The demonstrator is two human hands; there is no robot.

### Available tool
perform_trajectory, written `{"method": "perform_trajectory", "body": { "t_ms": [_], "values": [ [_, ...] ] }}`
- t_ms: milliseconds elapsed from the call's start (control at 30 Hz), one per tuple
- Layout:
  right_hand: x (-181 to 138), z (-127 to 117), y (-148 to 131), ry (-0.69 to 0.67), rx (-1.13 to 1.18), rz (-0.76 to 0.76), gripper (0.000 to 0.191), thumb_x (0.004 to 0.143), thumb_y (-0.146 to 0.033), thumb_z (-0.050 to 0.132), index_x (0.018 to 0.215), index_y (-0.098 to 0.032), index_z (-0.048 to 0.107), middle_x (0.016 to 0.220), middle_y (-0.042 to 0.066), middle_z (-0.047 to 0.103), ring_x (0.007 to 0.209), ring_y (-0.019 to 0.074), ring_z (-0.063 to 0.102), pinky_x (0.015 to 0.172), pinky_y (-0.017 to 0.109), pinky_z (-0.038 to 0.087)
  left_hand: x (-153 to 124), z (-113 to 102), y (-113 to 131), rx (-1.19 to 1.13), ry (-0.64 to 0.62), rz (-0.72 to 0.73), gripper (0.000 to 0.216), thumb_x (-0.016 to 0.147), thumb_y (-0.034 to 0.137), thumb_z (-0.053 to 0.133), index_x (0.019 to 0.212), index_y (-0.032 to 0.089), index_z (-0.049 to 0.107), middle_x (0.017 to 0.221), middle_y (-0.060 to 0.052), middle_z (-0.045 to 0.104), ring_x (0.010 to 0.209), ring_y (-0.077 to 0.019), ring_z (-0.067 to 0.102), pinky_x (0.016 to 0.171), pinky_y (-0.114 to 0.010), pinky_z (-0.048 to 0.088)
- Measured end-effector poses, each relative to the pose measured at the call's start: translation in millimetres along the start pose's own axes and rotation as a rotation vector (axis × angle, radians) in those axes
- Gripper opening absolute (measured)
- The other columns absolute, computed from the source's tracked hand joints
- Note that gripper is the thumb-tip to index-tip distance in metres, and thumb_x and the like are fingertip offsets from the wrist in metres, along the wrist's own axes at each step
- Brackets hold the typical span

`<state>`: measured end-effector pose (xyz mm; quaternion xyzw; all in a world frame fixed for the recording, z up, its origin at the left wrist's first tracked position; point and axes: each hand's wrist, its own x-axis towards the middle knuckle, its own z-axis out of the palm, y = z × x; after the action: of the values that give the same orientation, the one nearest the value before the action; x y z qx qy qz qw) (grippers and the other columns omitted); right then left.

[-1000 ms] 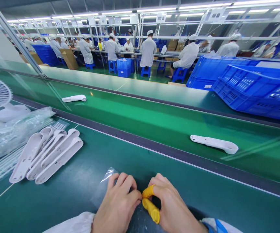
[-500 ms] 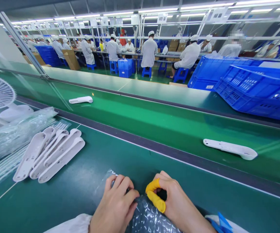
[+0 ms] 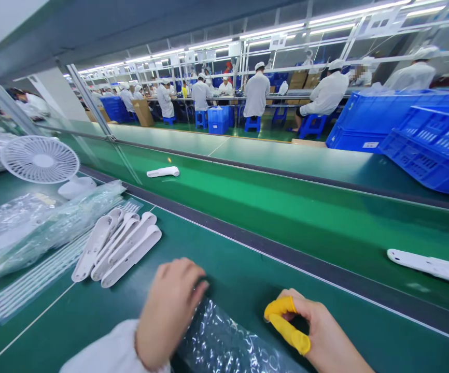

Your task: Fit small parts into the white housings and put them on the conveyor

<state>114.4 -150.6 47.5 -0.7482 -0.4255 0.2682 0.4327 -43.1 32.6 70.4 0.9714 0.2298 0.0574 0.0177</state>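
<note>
One piece of bubble wrap (image 3: 232, 339) lies on the green counter (image 3: 224, 274), my blurred left hand (image 3: 170, 308) at its far-left edge, grip impossible to tell. Just right of it, my right hand (image 3: 321, 326) holds two yellow-covered fingertips (image 3: 275, 308) together. Leftward: several overlapping white shells (image 3: 137, 254), one fan (image 3: 43, 160). Two white parts (image 3: 163, 172) lie on the green strip (image 3: 255, 191) beyond; white-clad workers (image 3: 256, 93) fill the lit factory room.

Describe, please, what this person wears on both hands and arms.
The left hand shows no covering; a white sleeve ends at its wrist. The right hand has yellow finger covers on thumb and forefinger; no sleeve shows there.
</note>
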Motion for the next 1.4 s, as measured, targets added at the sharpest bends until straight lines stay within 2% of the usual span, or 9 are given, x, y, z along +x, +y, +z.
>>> {"method": "perform_trajectory", "body": {
  "t_ms": [133, 267, 433, 567, 700, 867, 1133, 1267, 1400],
  "values": [
    [-2.4, 5.6, 10.7, 0.036, -0.021, -0.033, 0.013, 0.067, -0.022, 0.049, 0.061, -0.023, 0.061, 0.06, 0.0, 0.055, 0.057, 0.0168, 0.047, 0.052, 0.028, 0.037, 1.7, -22.6, -76.2, 0.191, 0.061, -0.304, 0.027, 0.085, 0.027, 0.031, 0.079, 0.014, 0.053, 0.081, -0.014, 0.053, 0.083, -0.0382, 0.053, 0.068, -0.05, 0.037],
    [-2.1, 4.2, 8.0, 0.036, -0.016, -0.034, 0.012, 0.068, -0.022, 0.051, 0.059, -0.023, 0.059, 0.06, 0.0, 0.055, 0.058, 0.0166, 0.048, 0.052, 0.027, 0.038, -9.9, -29.1, -110.5, 0.135, -0.024, -0.372, 0.023, 0.08, 0.028, 0.034, 0.063, 0.019, 0.048, 0.066, -0.01, 0.054, 0.066, -0.0323, 0.057, 0.06, -0.041, 0.039],
    [1.9, -10.7, -8.5, 0.007, -0.011, -0.024, 0.014, 0.074, -0.024, 0.053, 0.061, -0.022, 0.058, 0.064, 0.0, 0.057, 0.062, 0.0168, 0.05, 0.057, 0.027, 0.04, -6.3, -26.8, -65.7, -0.293, -0.125, -0.33, 0.032, 0.088, 0.04, 0.025, 0.085, 0.02, 0.05, 0.066, -0.001, 0.06, 0.06, -0.0194, 0.06, 0.061, -0.029, 0.044],
    [1.4, -22.9, -22.9, 0.072, -0.074, -0.101, 0.015, 0.076, -0.022, 0.049, 0.062, -0.022, 0.055, 0.066, 0.002, 0.058, 0.063, 0.0173, 0.051, 0.057, 0.028, 0.041, 6.4, -21.6, -2.6, -0.765, -0.388, -0.298, 0.027, 0.084, 0.043, 0.033, 0.087, 0.021, 0.048, 0.055, 0.006, 0.056, 0.038, -0.0111, 0.046, 0.039, -0.02, 0.035],
    [-4.8, -29.1, -27.8, 0.091, -0.317, -0.204, 0.019, 0.077, -0.015, 0.044, 0.06, -0.021, 0.051, 0.059, 0.002, 0.053, 0.058, 0.0176, 0.048, 0.049, 0.027, 0.037, 9.6, -12.0, 37.4, -0.843, -0.48, -0.21, 0.017, 0.082, 0.035, 0.038, 0.085, 0.022, 0.049, 0.046, 0.008, 0.051, 0.044, -0.012, 0.047, 0.044, -0.019, 0.034],
    [-8.4, -26.0, -18.8, -0.041, -0.665, -0.177, 0.023, 0.068, -0.007, 0.044, 0.05, -0.02, 0.04, 0.049, 0.0, 0.046, 0.048, 0.015, 0.041, 0.044, 0.026, 0.027, 3.2, -7.8, 48.9, -0.747, -0.519, -0.177, 0.015, 0.083, 0.035, 0.036, 0.081, 0.025, 0.047, 0.045, 0.008, 0.045, 0.053, -0.0165, 0.054, 0.054, -0.024, 0.038],
    [-4.4, -18.3, -14.3, -0.196, -0.579, 0.108, 0.019, 0.061, -0.005, 0.045, 0.052, -0.02, 0.04, 0.047, -0.007, 0.026, 0.045, 0.0102, 0.019, 0.042, 0.023, 0.018, -1.0, -14.7, 53.1, -0.657, -0.579, -0.184, 0.019, 0.083, 0.035, 0.034, 0.087, 0.025, 0.049, 0.05, 0.004, 0.046, 0.071, -0.024, 0.055, 0.062, -0.031, 0.039],
    [-7.1, -24.1, -14.0, -0.341, -0.585, 0.056, 0.02, 0.06, -0.001, 0.044, 0.057, -0.021, 0.044, 0.05, -0.007, 0.039, 0.046, 0.0098, 0.028, 0.044, 0.022, 0.022, -0.7, -17.0, 53.3, -0.642, -0.593, -0.164, 0.021, 0.084, 0.036, 0.031, 0.089, 0.024, 0.048, 0.053, 0.003, 0.047, 0.072, -0.0244, 0.054, 0.06, -0.03, 0.038],
    [-8.0, -31.3, -20.2, -0.467, -0.799, -0.125, 0.026, 0.063, 0.002, 0.045, 0.07, -0.022, 0.054, 0.059, -0.004, 0.057, 0.047, 0.0126, 0.045, 0.045, 0.024, 0.026, -1.7, -15.5, 53.7, -0.651, -0.592, -0.156, 0.021, 0.084, 0.036, 0.031, 0.087, 0.024, 0.048, 0.054, 0.003, 0.047, 0.067, -0.0222, 0.053, 0.057, -0.028, 0.037]
  ]
}}
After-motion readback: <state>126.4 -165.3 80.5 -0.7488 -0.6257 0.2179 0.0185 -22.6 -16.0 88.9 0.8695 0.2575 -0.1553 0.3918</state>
